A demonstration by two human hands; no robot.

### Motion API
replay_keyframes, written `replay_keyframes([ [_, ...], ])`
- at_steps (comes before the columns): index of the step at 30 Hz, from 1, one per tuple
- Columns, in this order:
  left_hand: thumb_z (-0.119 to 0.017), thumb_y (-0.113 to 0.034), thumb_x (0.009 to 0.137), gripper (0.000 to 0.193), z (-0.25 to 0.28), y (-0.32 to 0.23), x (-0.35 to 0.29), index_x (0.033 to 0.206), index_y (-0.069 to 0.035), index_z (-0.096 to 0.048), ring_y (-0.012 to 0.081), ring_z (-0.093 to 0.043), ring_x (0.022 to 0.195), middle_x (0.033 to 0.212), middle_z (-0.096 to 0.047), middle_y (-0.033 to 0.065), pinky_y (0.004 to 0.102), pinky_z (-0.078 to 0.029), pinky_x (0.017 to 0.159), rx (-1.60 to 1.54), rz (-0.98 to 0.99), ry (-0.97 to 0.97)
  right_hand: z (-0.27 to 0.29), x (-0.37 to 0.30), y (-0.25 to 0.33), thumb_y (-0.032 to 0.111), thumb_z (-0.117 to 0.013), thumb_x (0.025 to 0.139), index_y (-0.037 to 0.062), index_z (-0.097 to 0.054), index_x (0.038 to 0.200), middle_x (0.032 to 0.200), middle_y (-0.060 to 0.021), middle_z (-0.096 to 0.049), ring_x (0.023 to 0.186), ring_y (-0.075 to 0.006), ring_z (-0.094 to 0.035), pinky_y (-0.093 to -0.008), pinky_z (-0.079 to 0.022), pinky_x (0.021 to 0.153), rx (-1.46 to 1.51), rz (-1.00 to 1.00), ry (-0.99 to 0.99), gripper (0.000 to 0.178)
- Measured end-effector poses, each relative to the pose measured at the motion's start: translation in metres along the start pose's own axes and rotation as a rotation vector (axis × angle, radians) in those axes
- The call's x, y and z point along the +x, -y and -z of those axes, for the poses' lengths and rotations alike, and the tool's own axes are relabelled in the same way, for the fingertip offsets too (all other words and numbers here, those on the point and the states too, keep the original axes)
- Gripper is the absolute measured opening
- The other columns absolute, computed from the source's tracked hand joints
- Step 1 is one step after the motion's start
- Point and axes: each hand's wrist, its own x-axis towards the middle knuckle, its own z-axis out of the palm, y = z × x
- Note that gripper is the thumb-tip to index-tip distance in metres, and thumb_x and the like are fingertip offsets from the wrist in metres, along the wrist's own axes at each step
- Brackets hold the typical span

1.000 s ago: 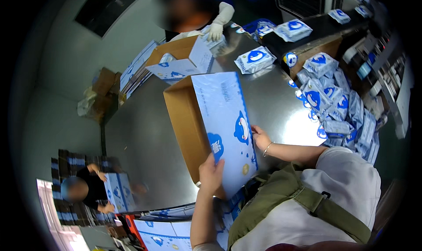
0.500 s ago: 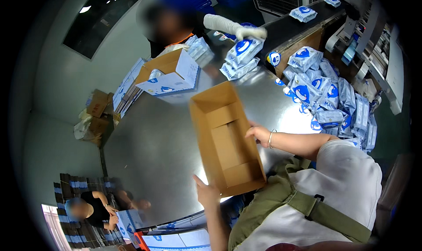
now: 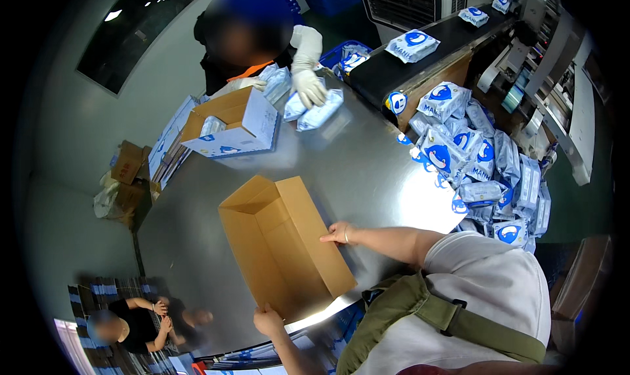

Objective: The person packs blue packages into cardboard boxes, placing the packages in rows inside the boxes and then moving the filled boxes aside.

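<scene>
An open brown cardboard box (image 3: 303,225) rests on the metal table in front of me, and I look down into its bare inside. My right hand (image 3: 340,232) pinches the top edge of its right wall, thumb inside. At its near left corner, my left hand (image 3: 269,321) grips the rim; part of those fingers is hidden behind the cardboard.
Across the metal table (image 3: 197,217), a co-worker's white-gloved hand (image 3: 307,86) lies on wipes-like packs (image 3: 321,110) beside a partly filled box (image 3: 249,135). Packs ride a black conveyor (image 3: 374,80). More packs (image 3: 462,145) lie heaped at right. Another person (image 3: 141,316) is at lower left.
My hands have brought the box left and turned it, setting its inside more toward me. The co-worker's gloved hand has carried packs from the conveyor's end to the table beside their box.
</scene>
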Motion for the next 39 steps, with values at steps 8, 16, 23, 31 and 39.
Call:
replay_keyframes([
  [8, -0.066, -0.021, 0.081, 0.027, -0.003, 0.005, -0.005, 0.087, 0.005, -0.064, 0.0396, -0.063, 0.073, 0.078, -0.066, 0.0212, 0.0455, -0.049, 0.065, 0.034, 0.114, 0.002, 0.352, -0.021, 0.155, -0.004, -0.063, 0.058, 0.0075, -0.058, 0.110, 0.113, -0.0177, -0.056, 0.110, -0.0358, -0.051, -0.0458, -0.040, 0.092, -1.000, 0.677, -0.958, 0.054],
  [16, -0.065, -0.023, 0.081, 0.027, -0.013, 0.003, 0.008, 0.082, 0.003, -0.062, 0.0408, -0.061, 0.071, 0.074, -0.064, 0.0219, 0.0483, -0.046, 0.064, 0.069, 0.121, -0.004, 0.452, 0.029, 0.175, -0.001, -0.069, 0.062, 0.0205, -0.044, 0.128, 0.140, -0.0117, -0.037, 0.134, -0.0299, -0.030, -0.0500, -0.023, 0.109, -1.348, 0.262, -0.816, 0.073],
  [23, -0.057, -0.033, 0.085, 0.030, -0.007, -0.005, 0.008, 0.090, -0.005, -0.064, 0.0423, -0.061, 0.079, 0.081, -0.065, 0.0214, 0.0503, -0.048, 0.070, 0.125, 0.255, 0.093, 0.326, -0.018, 0.185, 0.007, -0.083, 0.044, 0.0077, -0.052, 0.119, 0.120, -0.0118, -0.054, 0.113, -0.0271, -0.052, -0.0358, -0.040, 0.097, -0.539, 0.845, -0.623, 0.081],
  [31, -0.052, -0.031, 0.088, 0.028, -0.003, 0.015, -0.005, 0.083, -0.003, -0.059, 0.0414, -0.062, 0.078, 0.079, -0.064, 0.0222, 0.0488, -0.048, 0.070, 0.019, 0.183, 0.044, 0.059, -0.077, 0.222, 0.008, -0.074, 0.056, -0.0013, -0.051, 0.125, 0.114, -0.0079, -0.060, 0.105, -0.0182, -0.056, -0.0302, -0.041, 0.094, 0.394, 0.608, 0.621, 0.073],
  [39, -0.058, -0.040, 0.083, 0.036, 0.000, 0.019, -0.005, 0.087, -0.004, -0.064, 0.0404, -0.062, 0.086, 0.086, -0.065, 0.0216, 0.0469, -0.048, 0.074, -0.059, 0.172, 0.120, -0.148, -0.067, 0.098, 0.029, -0.064, 0.078, 0.0027, -0.051, 0.125, 0.122, -0.0183, -0.056, 0.111, -0.0361, -0.052, -0.0404, -0.040, 0.097, -1.036, 0.362, 0.761, 0.056],
])
